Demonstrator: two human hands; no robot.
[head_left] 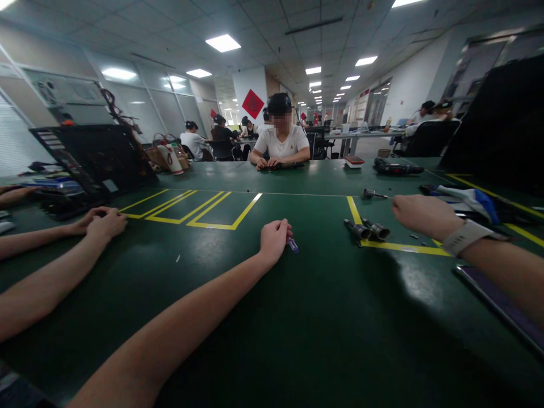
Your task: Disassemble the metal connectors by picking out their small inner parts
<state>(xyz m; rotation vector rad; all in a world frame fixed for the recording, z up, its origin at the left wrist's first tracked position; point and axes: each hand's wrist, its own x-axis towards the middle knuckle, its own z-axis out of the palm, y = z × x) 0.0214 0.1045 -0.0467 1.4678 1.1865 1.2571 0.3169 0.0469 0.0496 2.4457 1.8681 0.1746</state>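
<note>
Above the middle of the green table (272, 317), my left hand (274, 241) is closed in a pinch. A small purple-and-clear handle (293, 245) sticks out below its fingers; the rest of that object is hidden in the hand. My right hand (419, 214), with a pale band (461, 238) at the wrist, is at the right, its back towards me and its fingers hidden. Left of it lie two metal cylindrical parts (378, 229) (359, 229) with dark ends, touching the yellow tape corner. Another metal socket-like part (373, 194) lies farther back.
Small dark pieces (414, 236) lie below my right hand. A phone-like slab (497, 303) is under my right forearm. At the left are a co-worker's hands (104, 222) and a black panel (93, 156). Opposite sits another person (280, 141). A black power tool (395, 168) lies at the back right.
</note>
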